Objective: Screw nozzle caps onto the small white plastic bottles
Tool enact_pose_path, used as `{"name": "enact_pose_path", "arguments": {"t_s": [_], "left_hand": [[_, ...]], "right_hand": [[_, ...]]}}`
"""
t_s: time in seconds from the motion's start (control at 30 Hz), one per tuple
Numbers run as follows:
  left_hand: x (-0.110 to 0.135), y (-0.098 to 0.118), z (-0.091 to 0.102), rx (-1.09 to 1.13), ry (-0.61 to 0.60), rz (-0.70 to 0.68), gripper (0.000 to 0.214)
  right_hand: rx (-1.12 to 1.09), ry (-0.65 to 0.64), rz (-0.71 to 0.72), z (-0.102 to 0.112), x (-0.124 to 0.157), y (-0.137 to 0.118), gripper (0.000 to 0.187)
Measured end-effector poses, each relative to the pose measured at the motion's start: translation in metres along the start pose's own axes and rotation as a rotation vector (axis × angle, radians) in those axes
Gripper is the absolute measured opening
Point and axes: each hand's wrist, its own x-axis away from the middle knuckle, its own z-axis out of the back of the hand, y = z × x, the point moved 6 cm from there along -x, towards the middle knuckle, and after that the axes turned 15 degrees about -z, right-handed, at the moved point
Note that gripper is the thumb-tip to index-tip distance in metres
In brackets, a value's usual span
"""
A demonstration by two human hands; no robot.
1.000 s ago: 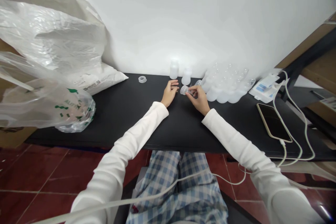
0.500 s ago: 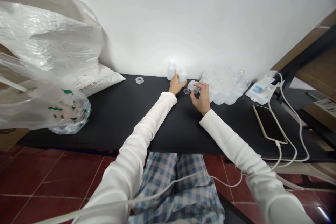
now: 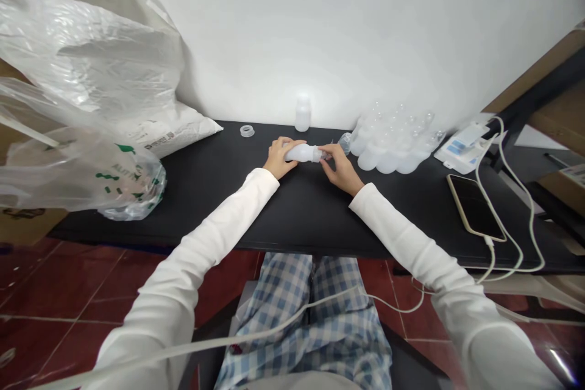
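My left hand (image 3: 276, 158) is closed round a small white plastic bottle (image 3: 301, 153), held on its side just above the black table (image 3: 228, 195). At the bottle's neck, my right hand (image 3: 342, 169) pinches a small clear cap (image 3: 325, 154). A second white bottle (image 3: 302, 114) stands upright by the wall behind my hands. A clear plastic ring (image 3: 247, 130) lies to the left of it.
A cluster of several clear bottles (image 3: 393, 145) lies to the right by the wall. Big plastic bags (image 3: 91, 103) fill the table's left end. A phone (image 3: 476, 205) on a white cable (image 3: 512, 207) and a white packet (image 3: 459, 149) lie at the right.
My left hand took one of the two bottles by the wall and brought it back, lying sideways. My right hand brought the cap to its neck.
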Motion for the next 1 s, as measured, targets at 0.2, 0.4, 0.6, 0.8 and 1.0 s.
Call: {"name": "enact_pose_path", "arguments": {"t_s": [0.2,0.4,0.6,0.8,1.0], "left_hand": [[-0.005,0.009,0.013,-0.168,-0.115,-0.229,0.063],[-0.005,0.009,0.013,-0.145,-0.203,-0.329,0.063],[-0.005,0.012,0.006,0.023,-0.215,-0.256,0.065],[-0.002,-0.001,0.004,0.412,-0.150,-0.022,0.057],[-0.005,-0.002,0.005,0.442,-0.129,-0.066,0.062]], "right_hand": [[-0.011,0.006,0.000,0.002,0.001,0.008,0.024],[0.047,-0.012,0.043,-0.002,0.002,0.004,0.023],[0.089,0.006,0.047,0.001,0.001,0.002,0.023],[0.117,-0.020,0.041,0.003,0.001,-0.005,0.026],[-0.009,-0.001,-0.016,0.008,-0.003,0.005,0.020]]}}
